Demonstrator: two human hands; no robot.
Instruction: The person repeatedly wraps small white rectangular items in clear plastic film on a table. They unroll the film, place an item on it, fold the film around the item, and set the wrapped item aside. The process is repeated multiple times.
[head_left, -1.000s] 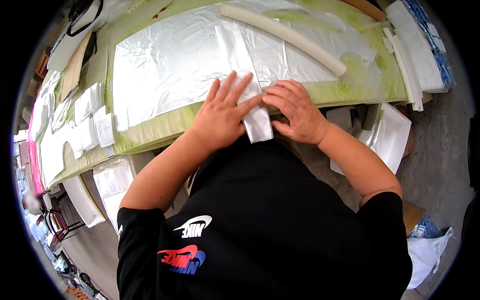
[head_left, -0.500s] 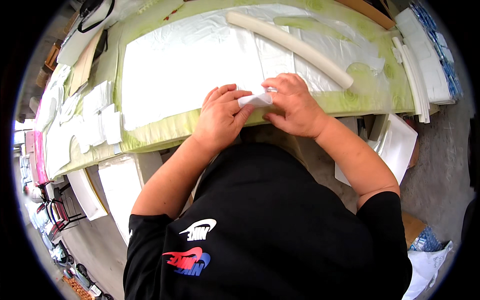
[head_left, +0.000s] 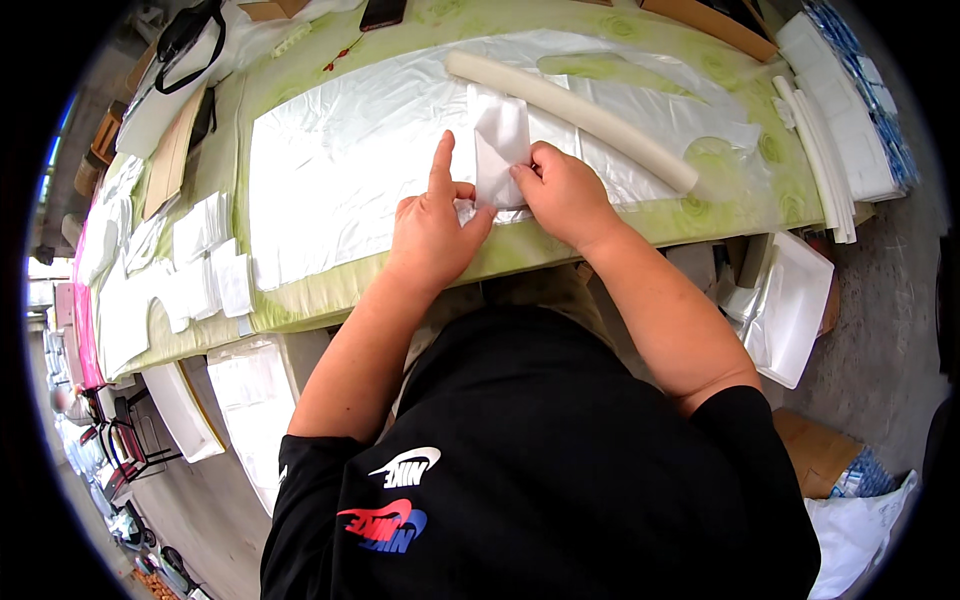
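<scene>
A thin white sheet (head_left: 500, 135), longer than wide and slightly creased, stands up from the near edge of the table between my hands. My left hand (head_left: 432, 232) grips its lower left corner between thumb and curled fingers, while the index finger points up and away. On the sheet's right edge, my right hand (head_left: 568, 198) is closed in a pinch, its thumb on the face. Under both hands lies a large shiny white plastic film (head_left: 350, 170). Behind the sheet, a long cream foam roll (head_left: 590, 120) rests slantwise on the film.
A green patterned cloth (head_left: 330, 282) covers the table. Stacks of small white sheets (head_left: 205, 270) lie at the left, with a cardboard piece (head_left: 178, 155) behind them. A dark phone (head_left: 383, 13) lies at the back. White rolls (head_left: 812, 150) and a white bin (head_left: 795, 310) are at the right.
The white sheet was curled between my hands and now stands opened out flat. My right hand has turned into a closed pinch, and my left index finger has straightened upward.
</scene>
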